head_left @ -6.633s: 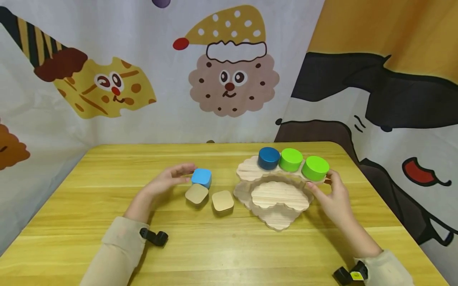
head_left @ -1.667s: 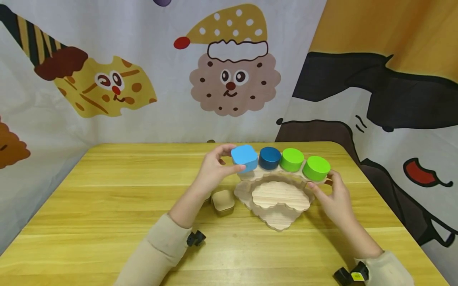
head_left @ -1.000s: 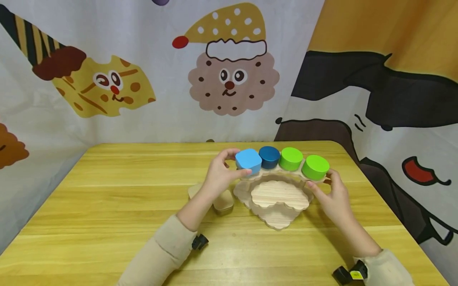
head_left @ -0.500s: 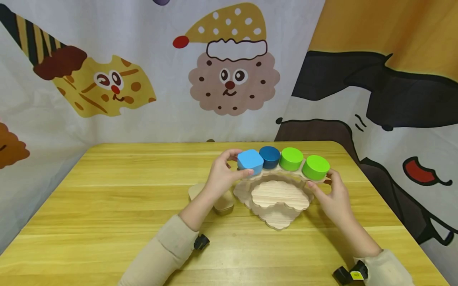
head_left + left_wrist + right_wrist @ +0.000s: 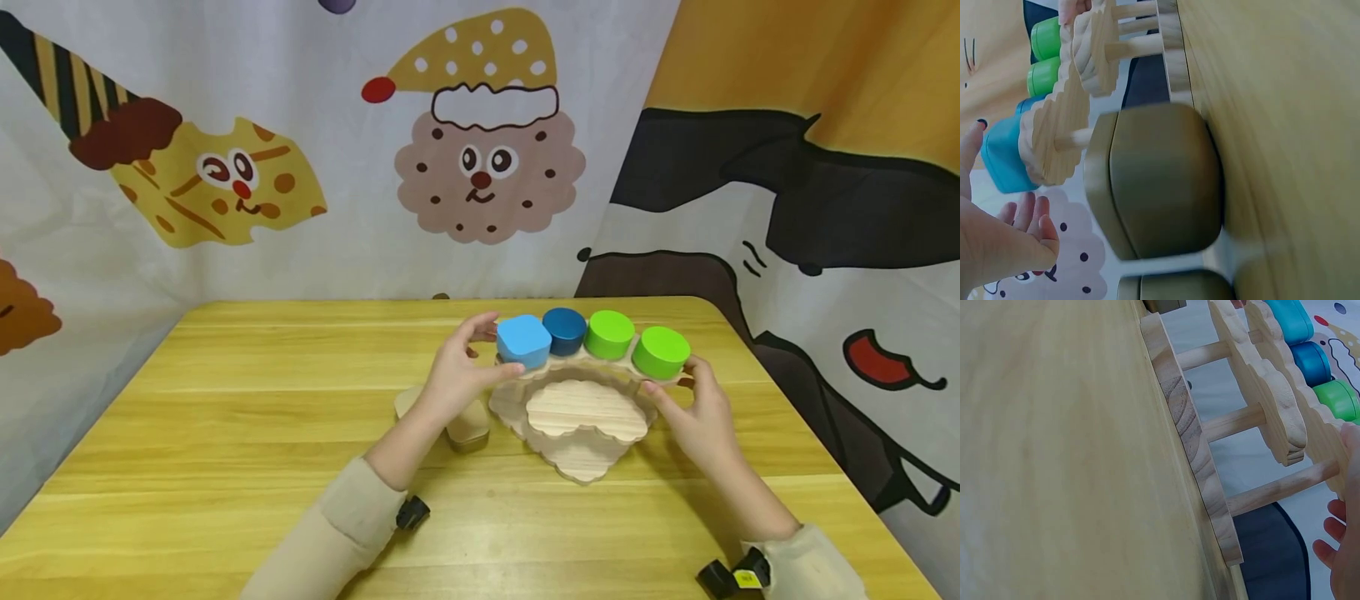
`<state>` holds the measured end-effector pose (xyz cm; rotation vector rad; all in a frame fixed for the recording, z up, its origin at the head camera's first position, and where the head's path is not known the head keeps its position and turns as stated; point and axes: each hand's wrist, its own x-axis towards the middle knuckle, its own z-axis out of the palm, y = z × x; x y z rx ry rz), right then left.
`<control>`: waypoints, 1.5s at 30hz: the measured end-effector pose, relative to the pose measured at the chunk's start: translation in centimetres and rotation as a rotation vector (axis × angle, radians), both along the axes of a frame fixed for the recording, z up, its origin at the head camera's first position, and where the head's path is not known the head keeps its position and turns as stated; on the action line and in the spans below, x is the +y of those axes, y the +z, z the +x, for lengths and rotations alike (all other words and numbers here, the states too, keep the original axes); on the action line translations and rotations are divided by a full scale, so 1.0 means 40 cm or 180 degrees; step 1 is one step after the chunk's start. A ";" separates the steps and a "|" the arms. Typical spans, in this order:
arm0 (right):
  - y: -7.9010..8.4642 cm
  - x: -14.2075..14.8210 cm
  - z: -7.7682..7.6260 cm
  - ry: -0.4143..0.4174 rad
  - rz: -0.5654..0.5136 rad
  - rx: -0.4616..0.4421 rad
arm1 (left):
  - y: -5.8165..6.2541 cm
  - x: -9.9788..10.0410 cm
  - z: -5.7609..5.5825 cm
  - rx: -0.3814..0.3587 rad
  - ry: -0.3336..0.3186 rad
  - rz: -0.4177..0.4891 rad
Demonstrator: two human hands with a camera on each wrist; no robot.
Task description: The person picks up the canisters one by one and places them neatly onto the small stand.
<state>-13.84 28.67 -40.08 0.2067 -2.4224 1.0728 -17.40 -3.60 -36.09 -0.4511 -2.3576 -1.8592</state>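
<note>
A light-blue square tin [image 5: 523,340] sits on the left end of the upper tier of a wooden scalloped stand [image 5: 588,410]. My left hand [image 5: 459,371] is around that tin with its fingers spread; in the left wrist view the fingers [image 5: 1025,212] stand apart from its side. A dark-blue round tin [image 5: 565,332] and two green round tins [image 5: 611,334] continue the row to the right. My right hand [image 5: 703,412] holds the right end of the upper tier, thumb at the front and fingers behind. Pegs [image 5: 1235,423] join the tiers to the base.
Two gold square tins stand on the table left of the stand; the nearer gold tin [image 5: 1160,181] looms large in the left wrist view. My left forearm partly covers them in the head view. Behind the wooden table [image 5: 225,375] hangs a cartoon-printed curtain [image 5: 360,183].
My left hand has carried the light-blue tin from beside the gold tins to the upper tier's left end, then loosened its fingers. My right hand has stayed at the stand.
</note>
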 end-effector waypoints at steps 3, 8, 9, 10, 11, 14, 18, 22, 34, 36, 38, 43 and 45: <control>0.001 -0.001 0.000 0.0025 -0.0007 0.0008 | 0.000 -0.020 0.002 0.0008 -0.0024 0.0016; 0.002 0.000 -0.002 0.0056 -0.0015 0.0045 | 0.010 -0.056 0.008 -0.0010 -0.0026 0.0119; 0.003 0.001 -0.003 0.0059 -0.0016 0.0053 | 0.012 -0.063 0.009 -0.0018 -0.0036 0.0148; 0.002 0.001 -0.003 0.0062 -0.0015 0.0062 | 0.014 -0.070 0.012 -0.0033 -0.0043 0.0167; 0.002 0.001 -0.003 0.0067 -0.0017 0.0068 | 0.015 -0.078 0.013 -0.0042 -0.0052 0.0178; 0.002 0.002 -0.004 0.0076 -0.0024 0.0084 | 0.018 -0.100 0.020 -0.0072 -0.0075 0.0174; 0.002 0.002 -0.003 0.0060 -0.0025 0.0096 | 0.018 -0.130 0.033 -0.0072 -0.0087 0.0103; 0.002 0.001 -0.002 0.0049 -0.0008 0.0075 | 0.009 -0.161 0.048 -0.0045 -0.0095 0.0048; 0.002 0.000 -0.003 0.0086 -0.0009 0.0118 | -0.038 -0.253 0.066 -0.0062 -0.0235 -0.0326; 0.002 0.000 -0.003 0.0083 -0.0010 0.0123 | -0.052 -0.269 0.066 -0.0102 -0.0254 -0.0431; 0.001 0.000 -0.004 0.0072 -0.0012 0.0130 | -0.066 -0.284 0.066 -0.0149 -0.0273 -0.0508; 0.002 -0.001 -0.003 0.0073 -0.0019 0.0144 | -0.097 -0.314 0.060 -0.0329 -0.0384 -0.0464; 0.002 -0.002 -0.002 0.0085 -0.0023 0.0138 | -0.106 -0.321 0.057 -0.0415 -0.0435 -0.0437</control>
